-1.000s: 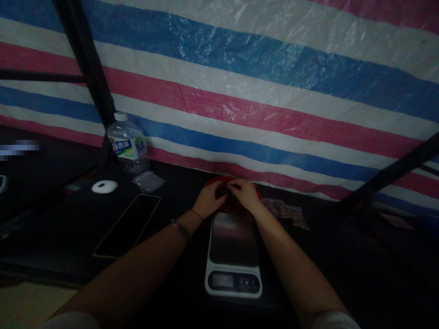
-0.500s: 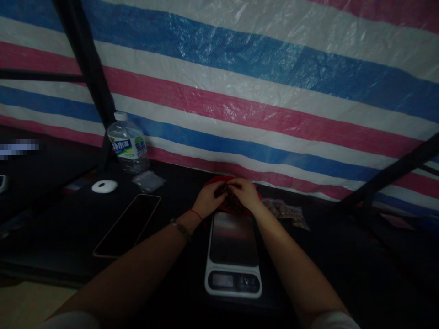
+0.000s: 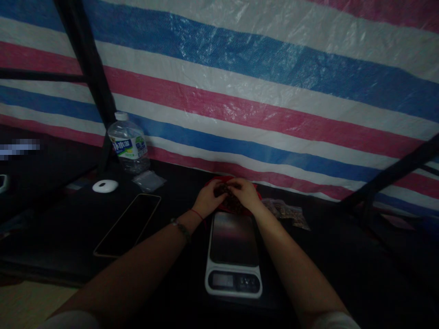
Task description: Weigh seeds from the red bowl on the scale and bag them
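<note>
From where I stand: loose dark-brown pieces in a red container, beyond the white oblong scale with dark platform, whose long axis points there. Left hand, right hand equally near, fingers curled into pieces; grip unclear.

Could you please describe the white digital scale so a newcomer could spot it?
On the black table below the red-white-blue plastic sheet, look between the two forearms. The white rectangular scale lies there; unlike the pale-edged black phone leftward, it has a dark plate and a near-end control panel.
</note>
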{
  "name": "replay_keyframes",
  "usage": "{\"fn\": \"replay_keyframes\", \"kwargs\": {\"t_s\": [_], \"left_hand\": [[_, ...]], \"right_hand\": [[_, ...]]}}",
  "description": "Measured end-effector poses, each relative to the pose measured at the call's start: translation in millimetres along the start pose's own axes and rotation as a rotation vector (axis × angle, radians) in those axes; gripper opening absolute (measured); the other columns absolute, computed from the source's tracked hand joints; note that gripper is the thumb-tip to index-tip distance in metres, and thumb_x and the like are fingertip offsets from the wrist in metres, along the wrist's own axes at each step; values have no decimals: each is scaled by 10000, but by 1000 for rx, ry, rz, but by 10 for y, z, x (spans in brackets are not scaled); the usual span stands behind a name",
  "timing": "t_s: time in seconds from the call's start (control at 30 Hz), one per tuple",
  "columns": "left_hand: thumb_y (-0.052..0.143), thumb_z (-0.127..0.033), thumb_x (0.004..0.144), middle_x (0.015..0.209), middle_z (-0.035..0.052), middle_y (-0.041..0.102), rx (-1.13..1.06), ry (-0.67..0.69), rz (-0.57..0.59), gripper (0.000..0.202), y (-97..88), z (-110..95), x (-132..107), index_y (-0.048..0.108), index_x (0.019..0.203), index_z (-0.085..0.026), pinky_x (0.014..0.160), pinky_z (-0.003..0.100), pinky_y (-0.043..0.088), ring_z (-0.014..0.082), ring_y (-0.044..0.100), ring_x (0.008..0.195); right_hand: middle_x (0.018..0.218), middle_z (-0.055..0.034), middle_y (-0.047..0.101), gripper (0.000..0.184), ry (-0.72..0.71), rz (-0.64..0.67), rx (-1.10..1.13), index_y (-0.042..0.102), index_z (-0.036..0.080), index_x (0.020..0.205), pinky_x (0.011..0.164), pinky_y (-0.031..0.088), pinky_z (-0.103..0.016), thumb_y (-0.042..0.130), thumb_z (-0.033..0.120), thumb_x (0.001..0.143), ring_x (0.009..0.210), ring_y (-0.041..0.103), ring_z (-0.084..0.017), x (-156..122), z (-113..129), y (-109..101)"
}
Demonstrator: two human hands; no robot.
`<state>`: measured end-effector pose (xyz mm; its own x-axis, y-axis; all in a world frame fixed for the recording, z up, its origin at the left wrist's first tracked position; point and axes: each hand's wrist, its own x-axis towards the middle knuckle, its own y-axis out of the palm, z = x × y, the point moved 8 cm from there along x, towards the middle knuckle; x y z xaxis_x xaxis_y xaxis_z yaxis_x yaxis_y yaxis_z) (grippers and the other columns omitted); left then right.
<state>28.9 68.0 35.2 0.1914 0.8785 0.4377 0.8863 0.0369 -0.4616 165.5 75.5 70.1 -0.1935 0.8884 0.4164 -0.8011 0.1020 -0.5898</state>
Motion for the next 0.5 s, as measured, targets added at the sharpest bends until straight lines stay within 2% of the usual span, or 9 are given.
{"fn": "replay_keyframes", "kwargs": {"t_s": [0.13, 0.5], "left_hand": [[655, -281, 749, 1040, 51, 675, -12, -23, -9, 338, -5, 35, 7, 592, 1069, -190, 900, 331, 512, 190, 642, 970], [676, -292, 744, 1058, 55, 693, -95, -59, -85, 353, -79, 36, 9, 635, 1074, -173, 907, 313, 522, 177, 655, 964]], "right_hand": [[924, -42, 714, 172, -15, -39, -26, 709, 204, 882, 849, 483, -336, 585, 171, 768, 884, 643, -179, 6, 21, -49], [840, -41, 724, 132, 51, -1, -57, 731, 191, 822, 752, 493, -305, 610, 178, 769, 798, 656, -181, 5, -3, -41]]}}
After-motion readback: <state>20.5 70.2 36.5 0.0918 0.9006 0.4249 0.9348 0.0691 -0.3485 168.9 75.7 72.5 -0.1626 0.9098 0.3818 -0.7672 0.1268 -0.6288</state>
